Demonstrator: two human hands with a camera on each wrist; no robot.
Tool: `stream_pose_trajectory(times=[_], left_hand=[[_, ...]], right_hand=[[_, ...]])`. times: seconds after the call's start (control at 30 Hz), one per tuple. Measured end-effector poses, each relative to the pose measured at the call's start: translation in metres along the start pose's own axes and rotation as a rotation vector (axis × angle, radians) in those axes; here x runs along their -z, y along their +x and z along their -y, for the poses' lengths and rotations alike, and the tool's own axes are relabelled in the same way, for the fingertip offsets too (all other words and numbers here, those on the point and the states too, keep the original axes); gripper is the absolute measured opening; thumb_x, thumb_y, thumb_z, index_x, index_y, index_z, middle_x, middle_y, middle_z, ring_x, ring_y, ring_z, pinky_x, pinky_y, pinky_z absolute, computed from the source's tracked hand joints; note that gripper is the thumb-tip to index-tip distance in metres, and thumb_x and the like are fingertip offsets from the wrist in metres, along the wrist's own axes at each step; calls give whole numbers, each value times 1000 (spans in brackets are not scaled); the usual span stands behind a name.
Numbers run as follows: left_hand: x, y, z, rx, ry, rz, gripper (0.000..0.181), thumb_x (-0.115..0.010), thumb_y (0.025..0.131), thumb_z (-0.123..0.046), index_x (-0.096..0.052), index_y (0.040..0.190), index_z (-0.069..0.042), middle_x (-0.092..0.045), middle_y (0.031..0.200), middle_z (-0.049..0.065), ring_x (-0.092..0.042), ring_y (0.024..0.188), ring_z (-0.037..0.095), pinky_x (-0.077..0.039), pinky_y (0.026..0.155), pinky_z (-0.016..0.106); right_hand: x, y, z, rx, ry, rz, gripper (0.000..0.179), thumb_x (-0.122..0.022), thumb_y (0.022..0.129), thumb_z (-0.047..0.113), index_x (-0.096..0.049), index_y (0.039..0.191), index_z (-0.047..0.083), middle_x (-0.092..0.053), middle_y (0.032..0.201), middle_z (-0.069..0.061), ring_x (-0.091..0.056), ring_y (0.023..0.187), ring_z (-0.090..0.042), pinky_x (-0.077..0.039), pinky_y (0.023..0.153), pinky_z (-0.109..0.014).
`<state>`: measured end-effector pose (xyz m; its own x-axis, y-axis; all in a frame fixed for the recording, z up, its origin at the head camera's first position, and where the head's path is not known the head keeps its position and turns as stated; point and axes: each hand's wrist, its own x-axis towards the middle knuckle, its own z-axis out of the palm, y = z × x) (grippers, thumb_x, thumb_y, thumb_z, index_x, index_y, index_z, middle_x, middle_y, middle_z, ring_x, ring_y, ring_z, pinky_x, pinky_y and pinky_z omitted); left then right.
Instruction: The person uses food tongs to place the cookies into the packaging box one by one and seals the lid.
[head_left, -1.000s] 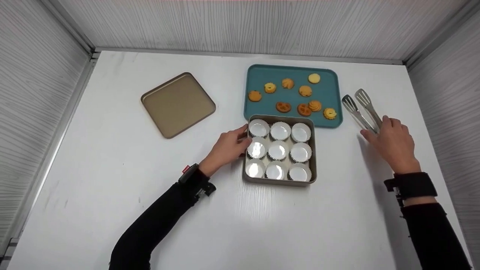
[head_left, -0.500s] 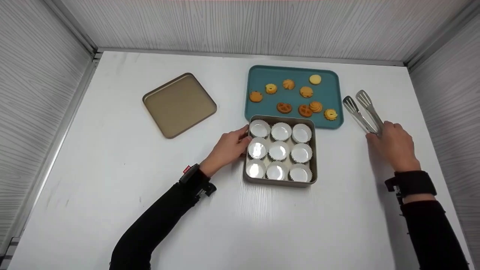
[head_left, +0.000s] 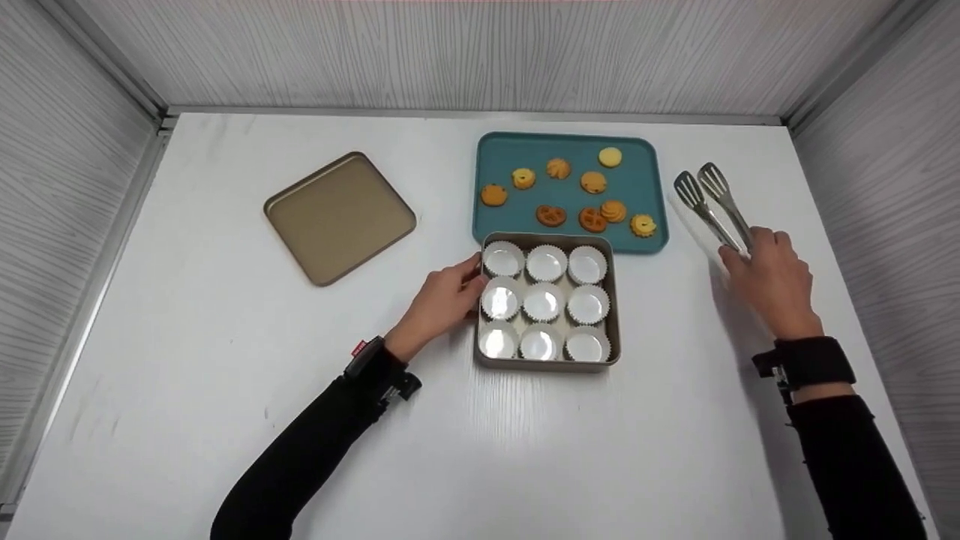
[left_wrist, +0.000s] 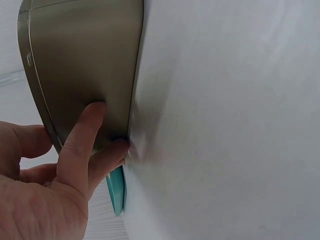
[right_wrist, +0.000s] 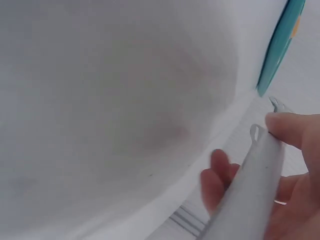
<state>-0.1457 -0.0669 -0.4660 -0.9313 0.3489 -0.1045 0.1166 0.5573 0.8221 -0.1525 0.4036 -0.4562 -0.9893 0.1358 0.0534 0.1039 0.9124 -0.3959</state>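
Observation:
My left hand (head_left: 442, 300) grips the left wall of a square metal baking tin (head_left: 544, 366), thumb at its rim. In the left wrist view, fingertips press the tin's outer side (left_wrist: 85, 55). Several white fluted baking cups (head_left: 546, 264) stand in rows inside it. On the right, my right hand (head_left: 776, 281) holds metal tongs (head_left: 735, 216) near their rear end, slotted heads pointing to the back and slightly apart. The right wrist view shows the tongs' smooth metal handle (right_wrist: 250, 185) between thumb and fingers.
A teal tray (head_left: 525, 150) with several cookies, among them a pretzel-shaped one (head_left: 551, 216), lies behind the tin, whose back edge overlaps it in view. A bare gold-brown baking tray (head_left: 341, 217) sits at the back left. Grey panels (head_left: 480, 60) wall the table's back and sides.
My right hand has closed around the tongs and raised them a little, their heads now nearer each other. The left hand stays on the tin. The head view has shifted slightly.

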Motion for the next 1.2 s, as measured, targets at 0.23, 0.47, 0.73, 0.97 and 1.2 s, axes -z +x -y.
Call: stream_pose_trajectory(times=[0.23,0.47,0.73,0.97,1.2], left_hand=[[-1,0,0,-6,3,-10,52,-51,108,-22,-42,156,-3,-60,143,17,-66,112,29,-52,101,43],[-1,1,-1,8,-6,-3,53,-50,109,-23,-41,157,-4,-61,143,16,-62,123,25,-50,104,41],[0,-1,-1,1,4,10,53,-49,109,-23,-41,158,-5,-60,144,16,-62,119,25,-50,103,41],[0,0,0,-8,4,13,53,-50,109,-23,-41,157,-4,-57,147,17,-59,129,27,-48,107,42],[-1,1,2,-9,-1,8,53,-50,109,-22,-41,157,-1,-59,145,17,-64,118,26,-52,101,41]], right_hand=[[-1,-8,21,119,4,-119,60,-61,104,38,-51,140,-10,-60,105,-33,-61,88,-52,-47,66,-71],[0,-13,39,294,-69,-99,56,-66,102,39,-58,136,-5,-66,88,-25,-64,69,-39,-50,52,-61],[0,-17,50,387,-194,-66,52,-72,99,35,-61,132,-4,-64,85,-26,-62,58,-38,-49,45,-56],[-2,-16,51,413,-235,-71,51,-74,98,36,-63,130,-3,-64,85,-24,-57,54,-35,-48,44,-54],[-7,-13,53,425,-219,-76,50,-72,99,37,-63,129,-3,-66,87,-27,-60,57,-40,-48,45,-56]])
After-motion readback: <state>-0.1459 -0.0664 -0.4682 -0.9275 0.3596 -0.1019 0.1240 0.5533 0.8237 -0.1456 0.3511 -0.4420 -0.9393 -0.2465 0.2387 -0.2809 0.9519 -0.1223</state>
